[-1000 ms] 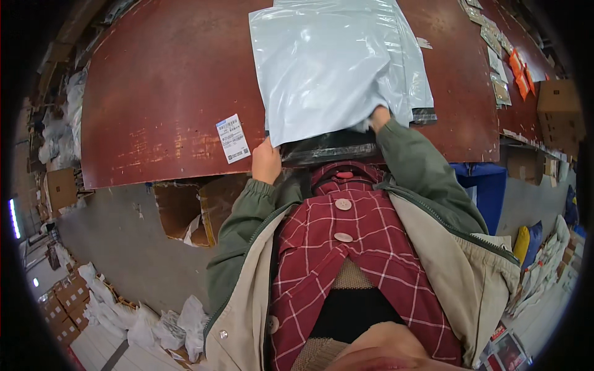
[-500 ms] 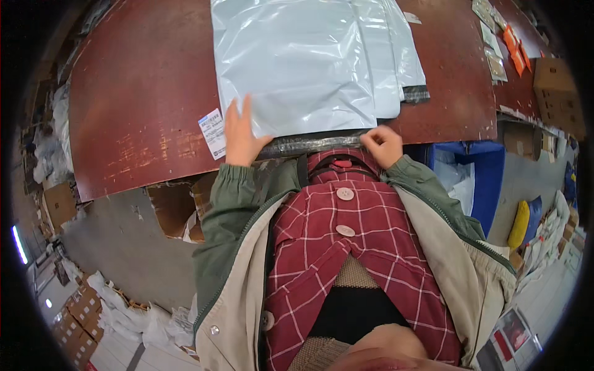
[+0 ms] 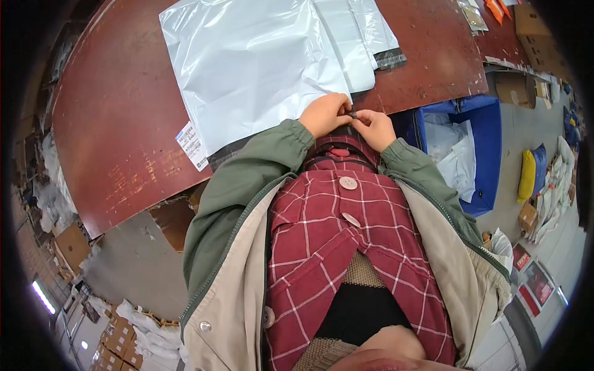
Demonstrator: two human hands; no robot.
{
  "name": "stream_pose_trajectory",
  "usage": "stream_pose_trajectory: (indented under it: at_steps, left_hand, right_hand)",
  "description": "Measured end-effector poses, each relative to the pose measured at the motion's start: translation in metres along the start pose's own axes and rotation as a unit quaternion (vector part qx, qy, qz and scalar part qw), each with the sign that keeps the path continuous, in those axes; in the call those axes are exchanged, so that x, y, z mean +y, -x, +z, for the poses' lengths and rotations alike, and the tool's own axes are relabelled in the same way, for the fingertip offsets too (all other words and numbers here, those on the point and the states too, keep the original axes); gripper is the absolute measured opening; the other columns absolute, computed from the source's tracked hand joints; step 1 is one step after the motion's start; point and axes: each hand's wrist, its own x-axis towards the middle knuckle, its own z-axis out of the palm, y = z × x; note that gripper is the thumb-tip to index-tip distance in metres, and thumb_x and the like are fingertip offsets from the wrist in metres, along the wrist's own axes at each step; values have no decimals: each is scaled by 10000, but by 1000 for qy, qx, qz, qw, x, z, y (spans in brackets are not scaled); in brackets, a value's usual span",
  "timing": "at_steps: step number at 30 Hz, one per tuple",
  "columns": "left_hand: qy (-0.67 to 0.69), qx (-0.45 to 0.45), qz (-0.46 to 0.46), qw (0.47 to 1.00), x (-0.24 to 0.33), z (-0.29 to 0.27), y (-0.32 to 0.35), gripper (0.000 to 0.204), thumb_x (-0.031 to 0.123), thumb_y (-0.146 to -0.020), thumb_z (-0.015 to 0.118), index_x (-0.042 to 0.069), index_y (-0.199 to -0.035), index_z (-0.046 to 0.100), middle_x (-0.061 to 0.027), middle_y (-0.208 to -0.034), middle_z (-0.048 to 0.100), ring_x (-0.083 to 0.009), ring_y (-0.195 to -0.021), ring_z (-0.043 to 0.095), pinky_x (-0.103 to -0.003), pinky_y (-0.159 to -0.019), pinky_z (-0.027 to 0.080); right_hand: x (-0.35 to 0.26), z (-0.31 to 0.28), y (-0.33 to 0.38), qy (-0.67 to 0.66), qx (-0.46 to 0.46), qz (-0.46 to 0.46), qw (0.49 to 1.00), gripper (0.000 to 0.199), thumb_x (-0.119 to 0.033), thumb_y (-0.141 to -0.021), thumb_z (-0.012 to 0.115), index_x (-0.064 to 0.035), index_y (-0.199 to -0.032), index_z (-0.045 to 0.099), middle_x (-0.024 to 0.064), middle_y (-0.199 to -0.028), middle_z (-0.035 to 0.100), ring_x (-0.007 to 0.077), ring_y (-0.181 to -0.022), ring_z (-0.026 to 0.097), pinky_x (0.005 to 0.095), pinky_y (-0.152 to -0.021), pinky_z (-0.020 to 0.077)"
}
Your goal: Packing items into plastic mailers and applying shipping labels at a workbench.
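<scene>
A large white plastic mailing bag (image 3: 253, 62) lies on the red-brown table (image 3: 120, 111), over other white bags (image 3: 352, 59) that stick out at its right. At its near right corner, by the table's front edge, my left hand (image 3: 326, 115) and my right hand (image 3: 376, 128) meet. The fingers of both are pinched on the bag's dark near edge strip (image 3: 232, 151). My left forearm covers much of that strip. A white printed label (image 3: 192, 146) sits beside the bag's near left corner.
A blue bin (image 3: 489, 151) holding white packages stands right of me, below the table edge. Orange packets (image 3: 495, 9) and a cardboard box (image 3: 541, 40) are at the far right. Under the table's front edge is an open carton (image 3: 172, 224). Yellow and blue bundles lie on the floor at right.
My left hand has left the bag's near left part and come over to my right hand at the near right corner. The view has turned, so the table and bag appear shifted left.
</scene>
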Motion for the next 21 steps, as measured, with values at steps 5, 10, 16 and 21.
stream_pose_trajectory:
  at_steps: [5, 10, 16, 21]
  left_hand:
    - [-28, 60, 46, 997, 13, 6, -1, 136, 118, -742, 674, 80, -804, 559, -89, -801, 531, -292, -759, 545, -383, -668, 445]
    - [-76, 80, 292, 950, 7, -13, 27, 118, 141, -758, 670, 105, -804, 567, -64, -821, 555, -270, -792, 547, -376, -687, 447]
    - [-22, 138, -141, 980, -37, -44, 202, 121, 166, -851, 639, 60, -897, 603, -93, -853, 608, -231, -796, 599, -335, -698, 483]
    - [-65, 14, -471, 879, -98, 34, 468, 154, 211, -845, 586, 88, -925, 539, -140, -806, 649, -360, -727, 626, -469, -682, 480]
  right_hand:
    - [9, -11, -19, 14, -2, -129, 992, 282, -230, -876, 482, -1, -922, 639, 155, -893, 652, 244, -801, 632, 328, -679, 469]
    - [-30, 6, -78, -207, -92, 140, 964, 328, -291, -867, 615, 32, -911, 640, 12, -774, 602, 97, -706, 525, 292, -627, 437]
    - [13, -17, -118, -109, -101, 26, 989, 377, -319, -837, 646, 39, -954, 662, 51, -833, 668, 95, -743, 570, 268, -668, 452]
    - [0, -21, -116, -24, -25, -24, 999, 401, -252, -859, 627, 5, -1162, 569, 69, -851, 682, 102, -802, 597, 255, -725, 462]
